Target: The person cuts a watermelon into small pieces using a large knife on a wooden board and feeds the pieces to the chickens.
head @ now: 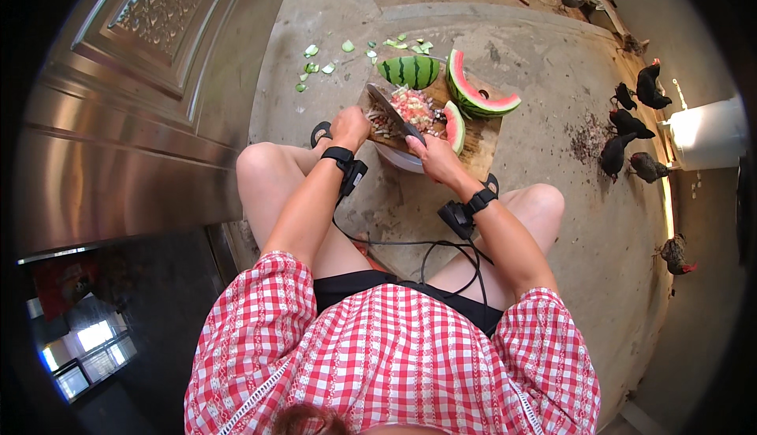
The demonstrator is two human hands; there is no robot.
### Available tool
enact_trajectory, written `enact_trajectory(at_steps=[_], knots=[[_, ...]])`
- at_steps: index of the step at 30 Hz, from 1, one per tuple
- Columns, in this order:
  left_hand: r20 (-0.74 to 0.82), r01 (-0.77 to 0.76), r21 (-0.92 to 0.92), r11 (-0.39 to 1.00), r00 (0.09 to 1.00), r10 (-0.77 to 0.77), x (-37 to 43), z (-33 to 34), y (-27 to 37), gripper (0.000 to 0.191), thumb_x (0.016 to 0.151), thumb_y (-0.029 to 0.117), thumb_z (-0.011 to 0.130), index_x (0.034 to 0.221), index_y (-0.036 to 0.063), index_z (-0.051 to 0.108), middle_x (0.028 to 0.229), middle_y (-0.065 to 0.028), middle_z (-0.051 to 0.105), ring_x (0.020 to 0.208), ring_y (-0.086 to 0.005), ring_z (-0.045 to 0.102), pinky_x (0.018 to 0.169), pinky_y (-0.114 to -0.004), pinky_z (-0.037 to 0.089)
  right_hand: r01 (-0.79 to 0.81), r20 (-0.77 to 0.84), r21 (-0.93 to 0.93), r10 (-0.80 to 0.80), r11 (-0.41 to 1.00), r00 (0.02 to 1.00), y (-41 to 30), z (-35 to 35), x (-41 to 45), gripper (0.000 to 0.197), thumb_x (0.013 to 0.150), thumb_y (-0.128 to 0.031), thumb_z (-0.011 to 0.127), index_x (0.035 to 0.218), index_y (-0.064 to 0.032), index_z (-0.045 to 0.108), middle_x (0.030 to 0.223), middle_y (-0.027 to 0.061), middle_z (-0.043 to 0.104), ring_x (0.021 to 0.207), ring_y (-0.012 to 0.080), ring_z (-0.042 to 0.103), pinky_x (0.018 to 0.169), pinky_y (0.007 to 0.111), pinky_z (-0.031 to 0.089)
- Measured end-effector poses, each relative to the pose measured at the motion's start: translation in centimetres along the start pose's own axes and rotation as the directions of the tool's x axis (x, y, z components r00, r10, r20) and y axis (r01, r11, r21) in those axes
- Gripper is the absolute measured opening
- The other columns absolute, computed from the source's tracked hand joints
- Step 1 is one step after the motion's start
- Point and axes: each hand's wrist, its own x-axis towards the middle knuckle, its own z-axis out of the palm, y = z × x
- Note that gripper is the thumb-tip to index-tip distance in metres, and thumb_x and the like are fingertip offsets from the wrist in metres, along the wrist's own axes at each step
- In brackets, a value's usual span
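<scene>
A kitchen knife (387, 104) is gripped by its dark handle in my right hand (436, 157), its blade slanting up and left over a wooden cutting board (482, 139). Beneath and beside the blade lies a heap of chopped watermelon rind (414, 105), pink and pale. My left hand (350, 127) is curled at the board's left edge; whether its fingers hold anything is hidden. A thin watermelon rind slice (454, 127) rests right of the heap. Behind it stand a hollowed watermelon rind piece (482, 104) and a striped green rind piece (408, 71). The board lies across a pale basin (402, 158).
Green rind scraps (348, 46) are scattered on the concrete floor beyond the board. Several dark chickens (630, 123) stand at the right near a white container (707, 134). A metal door (142, 186) is at the left. A black cable (408, 243) runs between my wrist straps.
</scene>
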Motion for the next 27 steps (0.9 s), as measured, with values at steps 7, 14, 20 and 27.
enact_trajectory(at_steps=[7, 14, 20, 27], knots=[[-0.02, -0.024, -0.013, 1.0, 1.0, 0.024, 0.1, 0.3, 0.1, 0.027, 0.081, 0.017, 0.053, 0.1, 0.0062, 0.07, 0.103, -0.0213, 0.066, 0.099, -0.0385, 0.063, 0.085, -0.046, 0.05, 0.116, -0.049, -0.034, -0.118, 0.993, 0.992, 0.0, 0.5, 0.0, 0.056, 0.095, -0.048, 0.046, 0.089, 0.0065, 0.058, 0.086, 0.0307, 0.062, 0.084, 0.0449, 0.061, 0.074, 0.048, 0.046], [-0.063, -0.081, 0.015, 0.997, 0.995, 0.082, 0.5, 0.8, 0.0, 0.025, 0.081, 0.02, 0.056, 0.098, 0.0065, 0.069, 0.099, -0.0207, 0.067, 0.095, -0.0394, 0.063, 0.082, -0.047, 0.051, 0.113, -0.066, -0.021, -0.114, 0.993, 0.991, -0.1, 0.4, 0.0, 0.056, 0.095, -0.048, 0.046, 0.086, 0.0065, 0.057, 0.081, 0.0293, 0.061, 0.08, 0.0436, 0.061, 0.072, 0.047, 0.046], [-0.091, -0.114, 0.005, 0.993, 0.989, 0.114, 0.8, 1.2, 0.0, 0.026, 0.081, 0.024, 0.061, 0.098, 0.0062, 0.067, 0.094, -0.0216, 0.067, 0.092, -0.0402, 0.063, 0.08, -0.048, 0.05, 0.091, -0.031, -0.044, -0.093, 0.995, 0.995, -0.4, 0.2, -0.1, 0.056, 0.095, -0.047, 0.047, 0.086, 0.007, 0.057, 0.079, 0.0281, 0.061, 0.075, 0.0412, 0.06, 0.069, 0.046, 0.045], [-0.141, -0.179, 0.02, 0.984, 0.973, 0.18, 0.8, 1.5, -0.1, 0.025, 0.082, 0.026, 0.06, 0.095, 0.0057, 0.066, 0.093, -0.0209, 0.067, 0.091, -0.0401, 0.063, 0.079, -0.049, 0.05, 0.101, -0.021, -0.036, -0.102, 0.994, 0.995, -0.2, 0.3, 0.1, 0.055, 0.095, -0.047, 0.047, 0.086, 0.0062, 0.057, 0.076, 0.0267, 0.061, 0.07, 0.0392, 0.06, 0.066, 0.045, 0.046]])
